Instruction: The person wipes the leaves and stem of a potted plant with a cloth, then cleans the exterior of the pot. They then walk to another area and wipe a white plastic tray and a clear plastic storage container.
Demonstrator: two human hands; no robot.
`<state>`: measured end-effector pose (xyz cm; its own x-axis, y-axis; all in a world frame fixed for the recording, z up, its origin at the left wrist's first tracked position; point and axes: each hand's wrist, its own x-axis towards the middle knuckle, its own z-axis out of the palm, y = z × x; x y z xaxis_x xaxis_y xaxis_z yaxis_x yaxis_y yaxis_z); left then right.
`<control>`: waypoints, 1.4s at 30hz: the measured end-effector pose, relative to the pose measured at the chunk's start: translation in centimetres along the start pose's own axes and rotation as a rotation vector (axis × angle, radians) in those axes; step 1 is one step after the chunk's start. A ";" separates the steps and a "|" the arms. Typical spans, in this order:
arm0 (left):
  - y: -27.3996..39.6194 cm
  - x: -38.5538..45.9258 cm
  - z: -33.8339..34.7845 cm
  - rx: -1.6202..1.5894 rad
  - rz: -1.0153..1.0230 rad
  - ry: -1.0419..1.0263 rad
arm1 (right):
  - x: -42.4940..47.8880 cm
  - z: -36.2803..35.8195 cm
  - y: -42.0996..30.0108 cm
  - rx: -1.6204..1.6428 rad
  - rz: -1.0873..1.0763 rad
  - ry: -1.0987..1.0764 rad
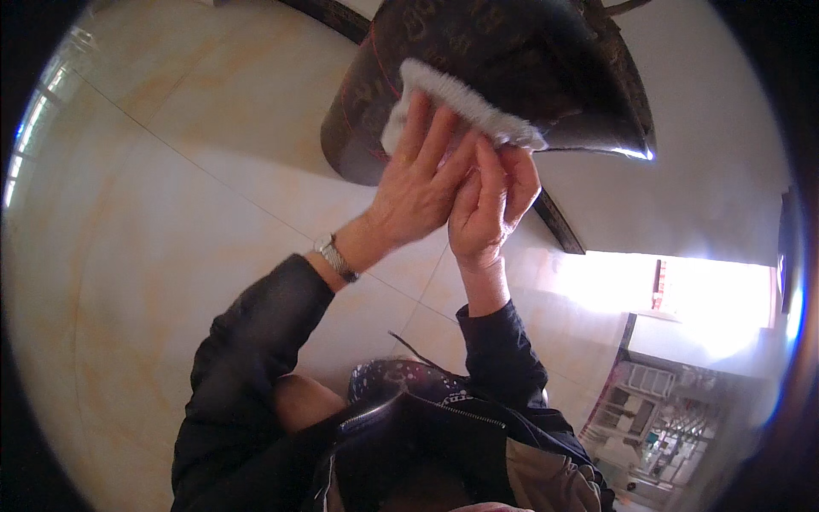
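A white fluffy cloth lies against the side of a large dark glazed jar with faint raised markings and thin red lines. My left hand, with a metal-banded watch on the wrist, presses the cloth with its fingers spread over it. Close beside it, my right hand has its fingers bent and pinches the cloth's lower right edge. The two hands overlap slightly. The cloth hides part of the jar's surface, and the jar's top runs towards the picture's upper rim.
Pale marbled floor tiles spread around the jar. A white wall with a dark skirting strip stands close at the right. Beyond it are a bright doorway and racks with assorted items at the lower right.
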<state>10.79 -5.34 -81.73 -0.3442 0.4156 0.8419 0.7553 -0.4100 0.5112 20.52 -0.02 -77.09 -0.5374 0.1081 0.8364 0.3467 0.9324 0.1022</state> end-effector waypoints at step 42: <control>-1.9 -1.0 4.3 0.072 -0.085 0.088 | -2.7 1.3 2.6 -0.054 -0.412 -0.246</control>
<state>12.08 -1.52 -84.29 -0.4543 0.3722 0.8094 0.7583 -0.3153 0.5706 21.85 2.54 -79.80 -0.8023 -0.1819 0.5686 0.1025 0.8964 0.4313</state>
